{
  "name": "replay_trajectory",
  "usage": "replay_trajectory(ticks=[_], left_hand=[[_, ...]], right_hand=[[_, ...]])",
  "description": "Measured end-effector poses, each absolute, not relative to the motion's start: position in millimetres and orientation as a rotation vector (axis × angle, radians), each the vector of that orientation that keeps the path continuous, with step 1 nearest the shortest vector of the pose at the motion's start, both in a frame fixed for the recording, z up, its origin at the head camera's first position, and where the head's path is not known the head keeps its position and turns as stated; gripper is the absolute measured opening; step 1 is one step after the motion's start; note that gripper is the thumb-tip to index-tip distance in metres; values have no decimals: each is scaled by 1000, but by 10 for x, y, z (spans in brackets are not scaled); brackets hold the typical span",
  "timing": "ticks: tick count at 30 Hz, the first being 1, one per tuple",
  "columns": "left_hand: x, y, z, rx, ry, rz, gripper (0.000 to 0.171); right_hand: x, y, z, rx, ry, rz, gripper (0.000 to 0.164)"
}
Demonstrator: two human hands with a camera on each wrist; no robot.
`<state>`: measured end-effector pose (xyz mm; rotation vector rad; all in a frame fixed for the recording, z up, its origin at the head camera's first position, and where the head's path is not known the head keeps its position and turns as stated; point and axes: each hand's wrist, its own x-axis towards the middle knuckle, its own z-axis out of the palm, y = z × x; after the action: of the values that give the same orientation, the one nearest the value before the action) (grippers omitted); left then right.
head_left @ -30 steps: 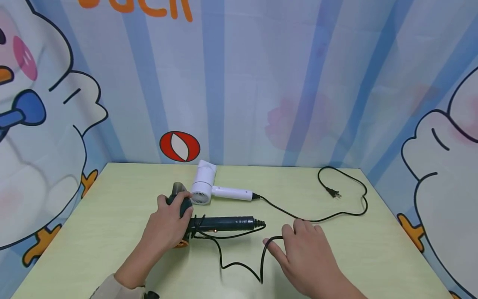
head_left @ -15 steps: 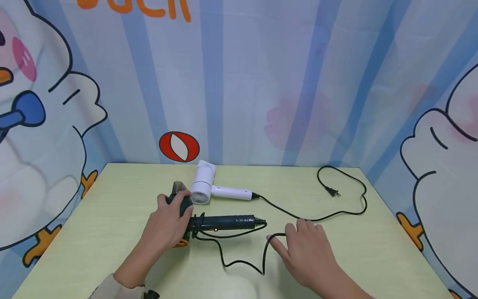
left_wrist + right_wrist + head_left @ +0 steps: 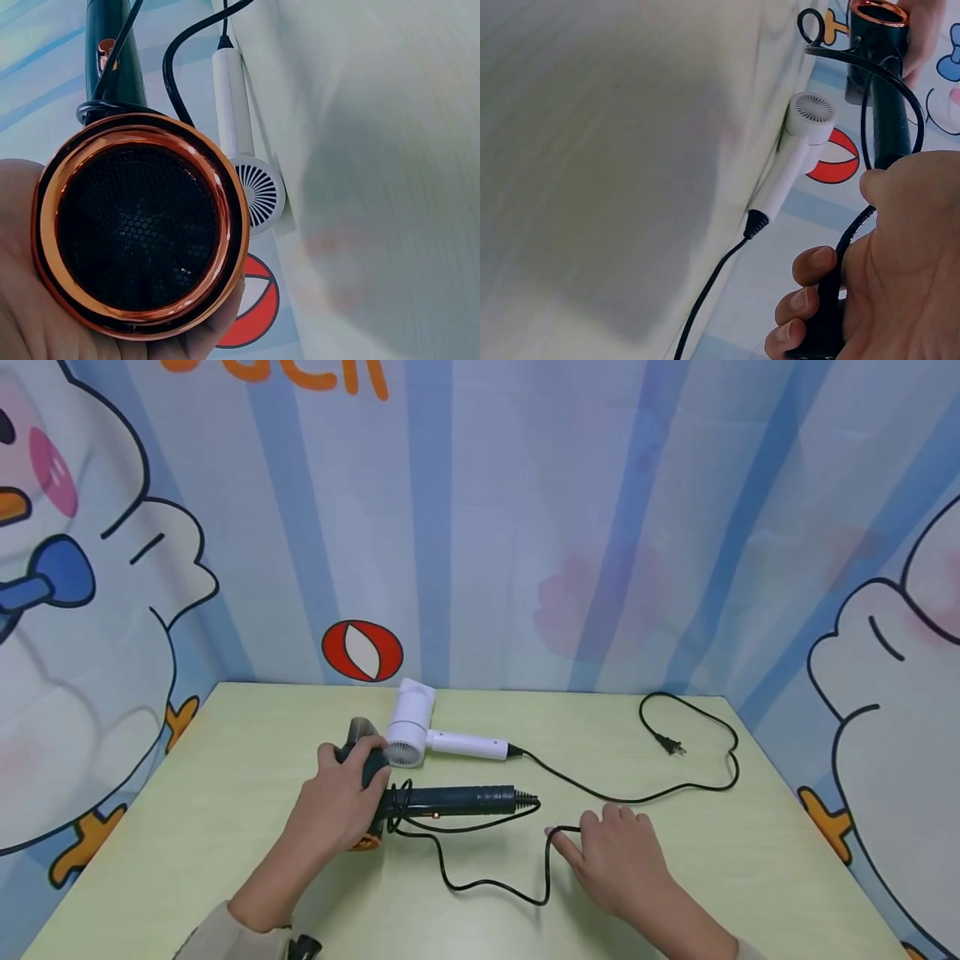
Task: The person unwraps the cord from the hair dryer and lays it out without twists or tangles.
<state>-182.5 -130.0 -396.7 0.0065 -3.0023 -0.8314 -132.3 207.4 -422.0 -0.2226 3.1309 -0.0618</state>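
Note:
My left hand grips the head of a dark green hair dryer, whose handle points right. In the left wrist view its copper-rimmed round intake faces the camera, with the palm and fingers around the barrel. Some of the dryer's black cord is looped around the handle near the head; the rest runs to my right hand. There, in the right wrist view, the fingers curl round the cord's thick black plug end; the prongs are not visible.
Behind the green dryer lies a white hair dryer. Its cord curves right across the pale table to a two-prong plug. A striped blue curtain with cartoon ducks stands behind and at both sides.
My right hand has moved slightly right with the plug end, drawing the slack cord loop rightward. The left hand keeps its grip on the green hair dryer almost unmoved.

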Motion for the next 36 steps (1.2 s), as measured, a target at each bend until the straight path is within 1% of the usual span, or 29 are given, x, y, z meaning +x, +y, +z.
replay_trajectory(ticks=[6, 12, 21, 36], left_hand=[[-1813, -1302, -3937, 0, -3010, -835, 45], [-1806, -1302, -3910, 3, -3017, -826, 45], [-1781, -1320, -3880, -11, -3023, -838, 45], [-1723, -1330, -3824, -43, -3038, -869, 47]], right_hand=[[-1380, 2130, -4307, -247, 3132, -43, 62], [-1520, 2197, -4357, -254, 3146, 24, 63], [-1754, 2257, -4323, -203, 3140, 120, 63], [-2026, 2323, -4260, -97, 3144, 84, 67]])
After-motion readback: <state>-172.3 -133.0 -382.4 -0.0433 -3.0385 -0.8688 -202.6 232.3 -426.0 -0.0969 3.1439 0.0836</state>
